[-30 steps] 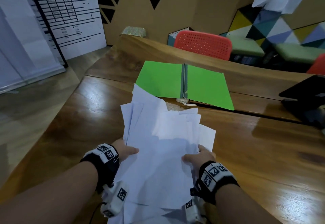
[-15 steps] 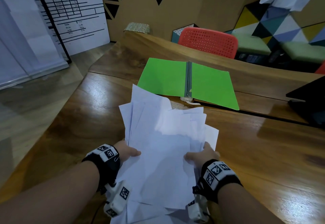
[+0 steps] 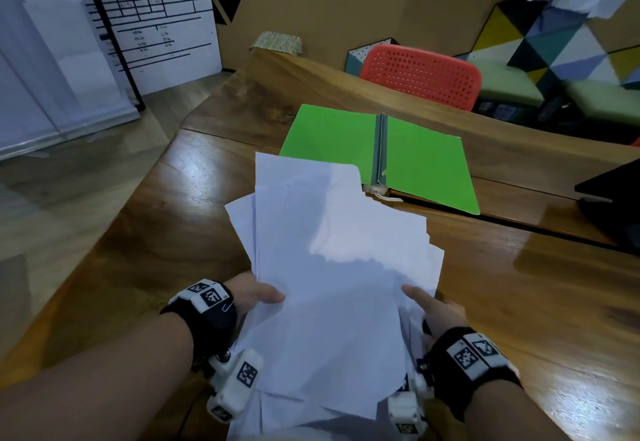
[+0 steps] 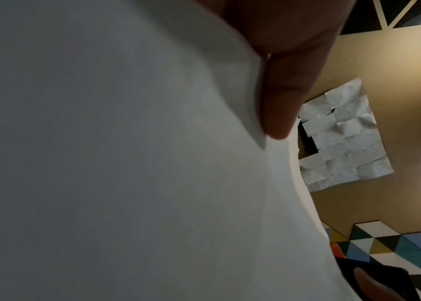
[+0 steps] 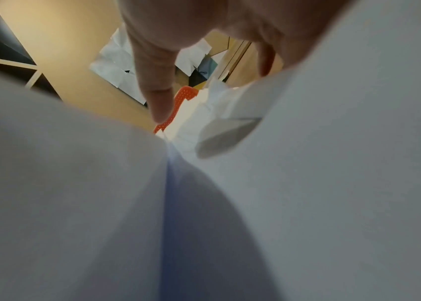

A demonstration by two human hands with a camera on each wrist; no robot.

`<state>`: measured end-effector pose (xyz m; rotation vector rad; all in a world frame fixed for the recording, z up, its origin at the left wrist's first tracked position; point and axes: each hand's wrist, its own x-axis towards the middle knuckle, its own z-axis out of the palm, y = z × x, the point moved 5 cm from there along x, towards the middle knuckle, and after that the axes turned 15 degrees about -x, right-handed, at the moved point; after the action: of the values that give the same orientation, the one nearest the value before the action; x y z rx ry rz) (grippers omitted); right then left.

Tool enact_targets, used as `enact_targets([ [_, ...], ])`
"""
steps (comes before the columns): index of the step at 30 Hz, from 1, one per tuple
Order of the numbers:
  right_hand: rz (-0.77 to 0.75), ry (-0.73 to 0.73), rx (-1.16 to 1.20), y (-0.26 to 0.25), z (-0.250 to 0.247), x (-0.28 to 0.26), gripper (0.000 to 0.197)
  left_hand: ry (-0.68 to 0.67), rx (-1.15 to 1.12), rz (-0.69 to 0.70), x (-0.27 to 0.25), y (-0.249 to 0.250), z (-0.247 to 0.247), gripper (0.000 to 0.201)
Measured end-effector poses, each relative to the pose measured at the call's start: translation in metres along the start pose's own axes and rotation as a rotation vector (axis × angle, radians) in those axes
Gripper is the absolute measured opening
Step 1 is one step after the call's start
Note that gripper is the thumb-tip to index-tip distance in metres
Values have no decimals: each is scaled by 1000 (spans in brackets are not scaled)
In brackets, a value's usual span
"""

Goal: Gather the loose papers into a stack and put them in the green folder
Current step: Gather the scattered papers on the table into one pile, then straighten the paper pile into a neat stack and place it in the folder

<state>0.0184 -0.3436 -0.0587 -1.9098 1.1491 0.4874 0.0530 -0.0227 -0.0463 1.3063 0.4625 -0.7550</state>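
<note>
A loose, uneven bundle of white papers [image 3: 329, 267] is held above the wooden table [image 3: 519, 302], fanned out toward the far side. My left hand [image 3: 256, 297] grips its left edge with the thumb on top. My right hand [image 3: 433, 309] grips the right edge, thumb lying over the sheets. The papers [image 4: 126, 163] fill the left wrist view, with my thumb [image 4: 281, 97] pressing on them. In the right wrist view the papers [image 5: 332, 183] curl around the fingers [image 5: 157, 81]. The green folder [image 3: 426, 163] lies open and flat just beyond the papers' far ends.
A red perforated chair [image 3: 420, 73] stands behind the table's far edge. A dark flat object [image 3: 613, 198] sits at the table's right edge. A white board with printed lines [image 3: 149, 18] leans at the back left, over bare floor.
The bundle has been drawn together and lifted a little, its far ends now reaching the folder's near edge. My right thumb has stretched out over the sheets.
</note>
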Motion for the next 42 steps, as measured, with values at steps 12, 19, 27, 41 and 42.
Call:
enact_targets([
  [12,-345,-203,105,-31,16,-22,40,22,295,37,-2,11,3,54],
  [19,-401,-701,400,-30,-7,-81,39,-201,-16,-25,-23,20,-1,64],
  [27,-483,-331,324,-60,3,-69,72,130,-86,46,-15,11,8,16],
  [41,-1005,-60,502,-127,-67,-144,25,337,-21,708,-68,126,21,74],
  [42,-1029,-74,509,-128,-62,-145,29,319,-13,749,-71,126,22,79],
])
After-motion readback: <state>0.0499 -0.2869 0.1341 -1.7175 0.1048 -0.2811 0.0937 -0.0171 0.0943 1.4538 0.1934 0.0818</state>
